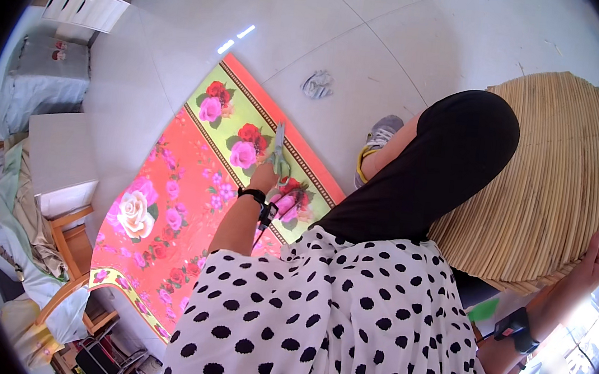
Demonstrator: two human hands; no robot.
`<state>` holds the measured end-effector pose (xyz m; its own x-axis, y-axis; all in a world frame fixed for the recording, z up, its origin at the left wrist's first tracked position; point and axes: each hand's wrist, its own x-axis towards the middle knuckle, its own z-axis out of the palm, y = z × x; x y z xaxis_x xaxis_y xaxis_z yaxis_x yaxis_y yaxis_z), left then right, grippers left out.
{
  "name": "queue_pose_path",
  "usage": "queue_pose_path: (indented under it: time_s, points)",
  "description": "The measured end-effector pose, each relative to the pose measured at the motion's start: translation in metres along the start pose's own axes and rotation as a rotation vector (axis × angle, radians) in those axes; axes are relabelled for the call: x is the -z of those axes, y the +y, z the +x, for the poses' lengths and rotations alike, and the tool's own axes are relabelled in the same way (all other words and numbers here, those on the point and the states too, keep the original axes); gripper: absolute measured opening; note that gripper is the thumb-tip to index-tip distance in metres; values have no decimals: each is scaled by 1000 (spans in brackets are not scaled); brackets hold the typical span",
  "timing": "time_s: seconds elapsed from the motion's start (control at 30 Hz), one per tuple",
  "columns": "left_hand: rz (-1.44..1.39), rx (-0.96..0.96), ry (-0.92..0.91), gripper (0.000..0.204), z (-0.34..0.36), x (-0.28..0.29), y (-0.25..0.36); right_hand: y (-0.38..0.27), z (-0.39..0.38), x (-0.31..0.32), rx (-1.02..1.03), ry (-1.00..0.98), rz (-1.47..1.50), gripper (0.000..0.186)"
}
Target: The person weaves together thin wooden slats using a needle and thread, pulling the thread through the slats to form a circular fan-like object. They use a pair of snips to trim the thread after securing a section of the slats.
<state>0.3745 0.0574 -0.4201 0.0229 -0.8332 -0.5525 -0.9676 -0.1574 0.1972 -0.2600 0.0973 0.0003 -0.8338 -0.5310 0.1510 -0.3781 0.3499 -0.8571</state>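
Observation:
My left hand (264, 176) is at the green-handled scissors (280, 160), fingers on the handles, over the floral mat (142, 172), which is red with a yellow-green border of roses. The blades point away from me along the border. My right hand (588, 262) grips the lower right rim of a round mat of straw-like strips (531, 173), standing tilted at my right beside my bent leg in black (455, 144). Some of that mat's lower edge is hidden behind my hand and clothing.
At the left stand a white drawer unit (79, 3), a grey covered block (43, 83), a white box (57, 156) and wooden chairs (68, 230) with piled cloth (22, 218). A crumpled grey scrap (316, 84) lies on the tiled floor (352, 19). My shoe (380, 133) is beside the floral mat.

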Motion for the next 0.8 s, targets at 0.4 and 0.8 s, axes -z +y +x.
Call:
queue_pose_path:
  time_s: [0.4,0.8]
  points:
    - [-199,-335,232,29,-59,-97,9,-42,-49,-29,319,31,-513,21]
    - [-1000,96,-23,26,64,16,30,-32,-79,-42,180,50,-205,20]
